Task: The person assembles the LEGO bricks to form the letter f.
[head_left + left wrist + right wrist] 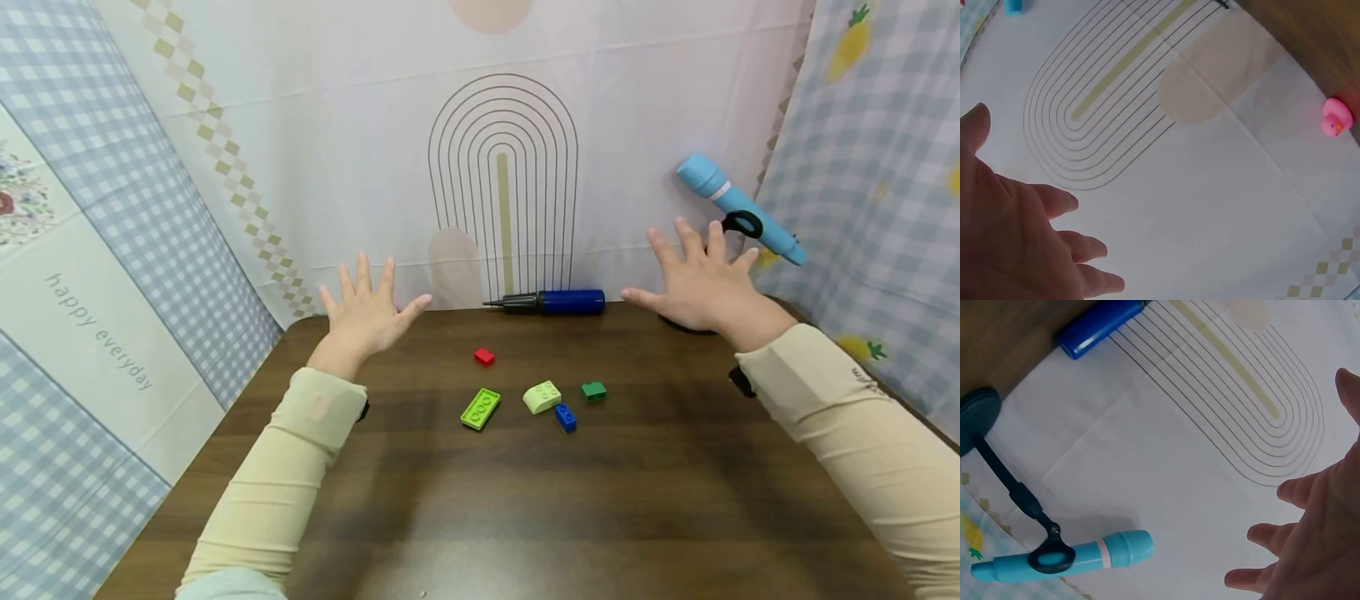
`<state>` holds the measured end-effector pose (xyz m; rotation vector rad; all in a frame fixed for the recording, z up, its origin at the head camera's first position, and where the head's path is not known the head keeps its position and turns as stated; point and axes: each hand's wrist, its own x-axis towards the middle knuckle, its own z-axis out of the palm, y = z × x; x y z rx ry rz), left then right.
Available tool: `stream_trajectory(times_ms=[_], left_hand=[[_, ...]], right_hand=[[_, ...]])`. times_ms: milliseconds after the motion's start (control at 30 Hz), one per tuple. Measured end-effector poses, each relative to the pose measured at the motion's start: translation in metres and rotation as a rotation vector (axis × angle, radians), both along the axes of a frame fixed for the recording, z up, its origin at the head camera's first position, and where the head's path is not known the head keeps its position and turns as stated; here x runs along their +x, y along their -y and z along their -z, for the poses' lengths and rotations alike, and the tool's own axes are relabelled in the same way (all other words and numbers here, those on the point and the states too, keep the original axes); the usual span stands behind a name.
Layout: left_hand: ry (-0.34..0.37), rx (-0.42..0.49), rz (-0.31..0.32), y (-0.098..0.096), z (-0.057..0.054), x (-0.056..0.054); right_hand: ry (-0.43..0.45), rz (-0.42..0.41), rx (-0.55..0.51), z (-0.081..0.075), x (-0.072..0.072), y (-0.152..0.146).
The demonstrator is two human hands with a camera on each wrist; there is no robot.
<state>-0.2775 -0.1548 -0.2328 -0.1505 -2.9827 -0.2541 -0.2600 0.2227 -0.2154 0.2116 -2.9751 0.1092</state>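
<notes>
Both hands are raised above the far part of a dark wooden table point(525, 500) with fingers spread, holding nothing. My left hand point(367, 308) hovers at the back left, my right hand point(697, 279) at the back right. Between them on the table lie a red brick point(483, 357), a bright green flat brick point(481, 408), a pale green brick point(542, 397), a small blue brick point(566, 417) and a dark green brick point(594, 391). In the wrist views, the left hand point(1016, 250) and the right hand point(1316, 550) show open fingers against the white backdrop.
A blue hand pump point(551, 302) lies along the table's back edge. A light blue microphone-like device point(738, 208) sits on a black stand point(979, 415) at the back right. A pink rubber duck point(1337, 117) shows at the table's edge. Cloth backdrops close three sides.
</notes>
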Motion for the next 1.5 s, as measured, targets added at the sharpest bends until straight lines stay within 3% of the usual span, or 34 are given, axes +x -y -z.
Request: stream_trajectory(times_ms=[267, 467, 800, 1267, 1500], left_hand=[[-0.018, -0.002, -0.007, -0.004, 0.018, -0.002], [0.021, -0.007, -0.004, -0.008, 0.031, -0.003], [0.045, 0.067, -0.048, -0.016, 0.046, -0.009], [0.097, 0.032, -0.068, -0.033, 0.068, -0.017], [0.099, 0.042, -0.09, -0.047, 0.081, -0.023]], right_hand=[[0.004, -0.031, 0.017, 0.02, -0.003, 0.003], [0.005, -0.051, 0.014, 0.033, -0.003, 0.009], [0.016, -0.108, 0.059, 0.055, -0.001, 0.02], [0.0, -0.197, 0.065, 0.093, 0.002, 0.036], [0.076, -0.281, 0.015, 0.116, 0.005, 0.045]])
